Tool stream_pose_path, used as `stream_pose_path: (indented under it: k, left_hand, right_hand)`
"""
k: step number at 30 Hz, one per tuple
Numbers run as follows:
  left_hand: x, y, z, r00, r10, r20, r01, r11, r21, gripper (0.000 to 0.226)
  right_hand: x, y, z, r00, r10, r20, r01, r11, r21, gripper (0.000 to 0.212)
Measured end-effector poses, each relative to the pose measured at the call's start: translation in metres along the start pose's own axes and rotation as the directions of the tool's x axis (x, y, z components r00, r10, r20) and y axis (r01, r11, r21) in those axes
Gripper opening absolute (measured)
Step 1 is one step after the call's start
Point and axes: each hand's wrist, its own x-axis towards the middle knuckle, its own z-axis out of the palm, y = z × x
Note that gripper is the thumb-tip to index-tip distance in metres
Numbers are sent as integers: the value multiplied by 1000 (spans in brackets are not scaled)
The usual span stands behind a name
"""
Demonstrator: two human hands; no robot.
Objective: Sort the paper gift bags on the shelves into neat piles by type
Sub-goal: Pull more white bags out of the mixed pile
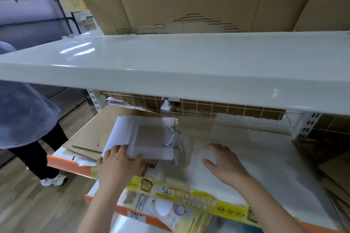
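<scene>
Shelf [265, 166]: glossy white top, orange front edge with yellow label strip [189, 200]. Brown card sheets [91, 134] lie flat at its left end. Bags [149, 138]: flat white paper stack, tan panel on top, grey cord handles to the right, lying on the card near the front-left corner. Left hand [117, 164] grips the stack's near edge, fingers curled round it. Right hand [223, 162] flat on the shelf surface, fingers relaxed and spread, apart from the stack.
</scene>
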Motion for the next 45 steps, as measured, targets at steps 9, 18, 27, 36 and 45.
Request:
stream_pose_path:
  k: [9,18,27,36,45]
  left_hand:
    - [75,-37,21,994,-60,88,61,998,-4,80]
    - [112,-59,14,965,-80,251,174,909,-378,65]
    - [136,-96,-1,982,69,174,38,836,-547,41]
    - [142,-94,-9,978,37,204,150,552,-820,38]
    - [140,-91,-13,949,84,304,279,228,-933,47]
  right_hand:
    - [25,-48,54,973,218,81,-220,975,19,34]
    - [45,-89,84,884,464,46,-452,827,335,22]
    - [63,-103,101,804,591,56,-405,476,781,32]
    - [59,-99,86,744,660,-102,-292,460,838,38]
    - [50,-104,80,756,642,129,-129,-48,990,19]
